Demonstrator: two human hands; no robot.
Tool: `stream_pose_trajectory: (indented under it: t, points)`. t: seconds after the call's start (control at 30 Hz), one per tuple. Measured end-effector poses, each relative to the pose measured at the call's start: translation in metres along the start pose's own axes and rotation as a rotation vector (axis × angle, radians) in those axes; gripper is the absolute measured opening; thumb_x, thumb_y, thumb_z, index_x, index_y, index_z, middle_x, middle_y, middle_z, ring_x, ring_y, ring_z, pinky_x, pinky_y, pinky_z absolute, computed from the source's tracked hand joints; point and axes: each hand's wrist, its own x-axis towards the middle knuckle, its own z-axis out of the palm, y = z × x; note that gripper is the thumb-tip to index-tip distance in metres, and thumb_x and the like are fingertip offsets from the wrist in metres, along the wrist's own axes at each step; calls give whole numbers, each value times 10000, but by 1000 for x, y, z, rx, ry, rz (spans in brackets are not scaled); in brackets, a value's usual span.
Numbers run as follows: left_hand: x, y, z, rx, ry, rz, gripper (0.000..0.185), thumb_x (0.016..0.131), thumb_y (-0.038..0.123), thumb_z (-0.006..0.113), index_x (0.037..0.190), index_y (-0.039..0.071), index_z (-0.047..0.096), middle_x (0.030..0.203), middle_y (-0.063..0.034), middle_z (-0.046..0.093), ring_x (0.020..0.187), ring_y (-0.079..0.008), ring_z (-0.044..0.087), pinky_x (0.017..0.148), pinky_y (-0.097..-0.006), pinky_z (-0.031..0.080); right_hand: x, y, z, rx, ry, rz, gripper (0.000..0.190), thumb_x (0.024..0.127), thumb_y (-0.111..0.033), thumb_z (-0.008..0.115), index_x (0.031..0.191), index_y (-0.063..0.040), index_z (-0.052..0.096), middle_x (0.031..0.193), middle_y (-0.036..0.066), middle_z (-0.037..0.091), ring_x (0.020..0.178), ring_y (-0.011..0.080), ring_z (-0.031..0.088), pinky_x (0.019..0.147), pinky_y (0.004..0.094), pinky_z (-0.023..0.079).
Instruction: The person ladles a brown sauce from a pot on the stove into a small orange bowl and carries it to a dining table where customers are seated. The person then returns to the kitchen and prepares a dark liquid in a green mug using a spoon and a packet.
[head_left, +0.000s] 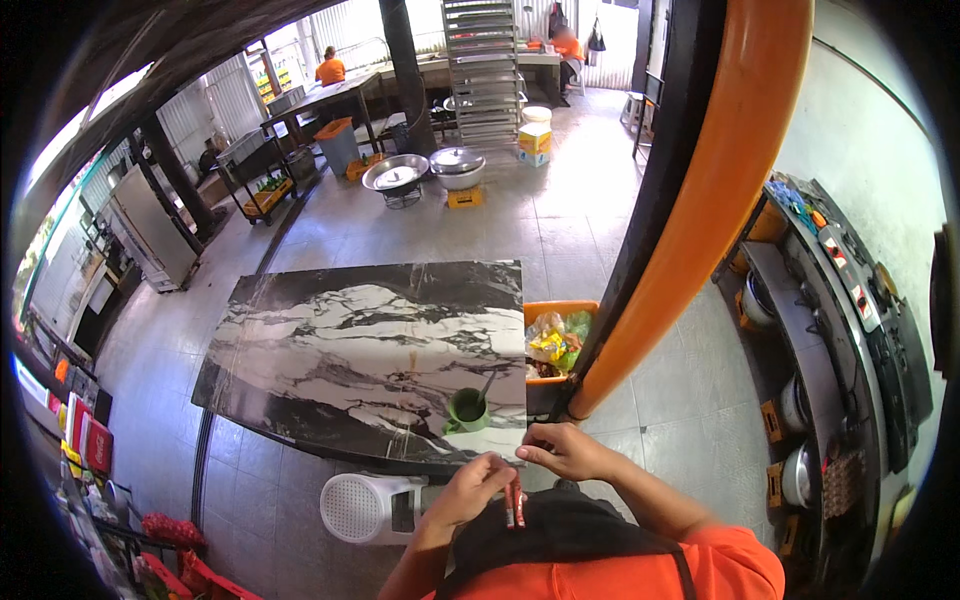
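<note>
My left hand (471, 491) grips slim red stick sachets (514, 506), which hang down in front of my dark apron (540, 521). My right hand (571, 451) is just to the right and slightly higher, its thumb and fingers curled together at the table edge. Whether a small piece sits between those fingertips cannot be made out. Beyond both hands, a green mug (466, 411) stands on the black-and-white marble-patterned tabletop (360, 337). A spoon-like handle (487, 385) leans out of the mug, and the mug's inside looks dark.
An orange bin (562, 305) of waste stands beside the table's right edge, near an orange post (705, 225). A white plastic stool (352, 506) is at front left. Stove shelving (810, 360) lines the right wall. Two people in orange, one person (330, 69) at left, sit far back.
</note>
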Motion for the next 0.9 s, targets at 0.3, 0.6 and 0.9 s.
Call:
stream_pose_trajectory:
  t: [0.3, 0.6, 0.9]
  points:
    - [-2, 2, 13, -113, 52, 27, 242, 1006, 281, 558, 992, 50, 631, 911, -8, 640, 836, -86, 578, 771, -256, 472, -4, -20, 10, -38, -144, -1, 246, 938, -230, 655, 1020, -2, 617, 892, 157, 640, 866, 266, 642, 753, 388, 497]
    - [-21, -15, 12, 35, 103, 75, 208, 914, 134, 666, 1005, -39, 597, 860, -84, 668, 744, -185, 643, 721, -337, 518, 5, -23, 32, -463, -194, 25, 141, 915, -157, 602, 925, -16, 590, 846, 181, 636, 801, 386, 638, 689, 451, 510]
    - [-26, 2, -8, 526, 86, 202, 165, 901, 136, 613, 973, -12, 625, 897, -228, 655, 848, -400, 635, 711, -444, 490, 25, -25, 20, -391, -420, -228, 122, 913, -132, 582, 906, -10, 581, 804, 174, 591, 796, 385, 608, 681, 461, 481]
